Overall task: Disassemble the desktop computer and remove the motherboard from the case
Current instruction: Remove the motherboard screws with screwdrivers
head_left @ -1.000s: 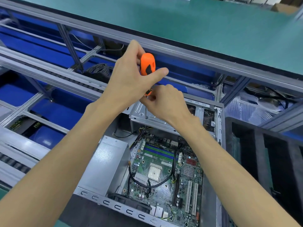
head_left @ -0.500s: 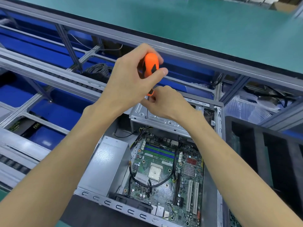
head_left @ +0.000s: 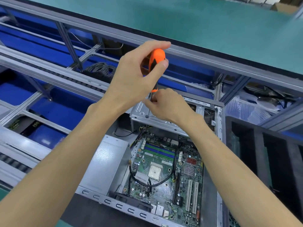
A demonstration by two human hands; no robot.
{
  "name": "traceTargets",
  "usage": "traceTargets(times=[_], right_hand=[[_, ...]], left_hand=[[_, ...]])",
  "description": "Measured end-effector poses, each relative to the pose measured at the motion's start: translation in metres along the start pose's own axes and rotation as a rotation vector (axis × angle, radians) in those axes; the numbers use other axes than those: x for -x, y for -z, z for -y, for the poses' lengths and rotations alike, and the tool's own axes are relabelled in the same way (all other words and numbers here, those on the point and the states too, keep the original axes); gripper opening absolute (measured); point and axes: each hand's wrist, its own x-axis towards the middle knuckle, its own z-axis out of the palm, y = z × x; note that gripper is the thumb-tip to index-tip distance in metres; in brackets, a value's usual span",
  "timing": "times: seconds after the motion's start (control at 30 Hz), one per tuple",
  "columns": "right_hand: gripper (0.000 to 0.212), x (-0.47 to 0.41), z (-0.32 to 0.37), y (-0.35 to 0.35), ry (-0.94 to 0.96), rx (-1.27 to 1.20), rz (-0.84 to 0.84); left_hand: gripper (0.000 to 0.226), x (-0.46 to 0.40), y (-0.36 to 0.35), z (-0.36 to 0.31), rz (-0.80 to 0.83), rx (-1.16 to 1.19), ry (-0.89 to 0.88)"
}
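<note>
I see the orange-handled screwdriver (head_left: 156, 63) standing nearly upright, its long axis running from the handle at top down to a tip hidden behind the right hand (head_left: 165, 107), over the silver drive cage (head_left: 144, 112) at the far end of the open computer case (head_left: 118, 205); my left hand (head_left: 131, 79) curls thumb and fingers round the handle; the right hand's fingers pinch together at the shaft; the green motherboard (head_left: 164, 169) lies flat in the case, beside the grey power supply (head_left: 105, 164)
</note>
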Motion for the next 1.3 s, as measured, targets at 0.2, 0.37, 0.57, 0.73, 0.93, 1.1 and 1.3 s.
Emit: traceTargets(times=[0.2,0.37,0.57,0.73,0.93,1.1,1.3], right_hand=[[0.035,0.0,0.001,-0.01,0.04,-0.123,0.088],[0.044,-0.002,-0.004,-0.014,0.021,-0.069,0.011],[0.039,-0.005,-0.002,-0.018,0.014,-0.077,0.045],[0.032,-0.003,-0.006,-0.022,0.029,-0.084,0.021],[0.04,-0.004,-0.006,-0.03,0.012,-0.105,-0.038],[0.009,-0.003,-0.005,-0.032,0.068,-0.222,-0.029],[0.036,0.002,-0.005,-0.035,0.134,-0.155,-0.097]], left_hand=[[0.036,0.002,-0.004,0.008,-0.089,-0.117,0.016],[0.058,0.009,-0.006,0.009,0.035,0.063,0.018],[0.051,0.008,-0.005,0.011,-0.09,-0.029,0.011],[0.05,0.009,-0.002,0.013,-0.021,0.018,0.037],[0.048,0.018,-0.002,0.018,-0.062,0.002,0.043],[0.017,0.045,-0.006,0.043,-0.163,0.088,0.236],[0.032,0.085,-0.009,0.082,0.355,-0.392,0.519]])
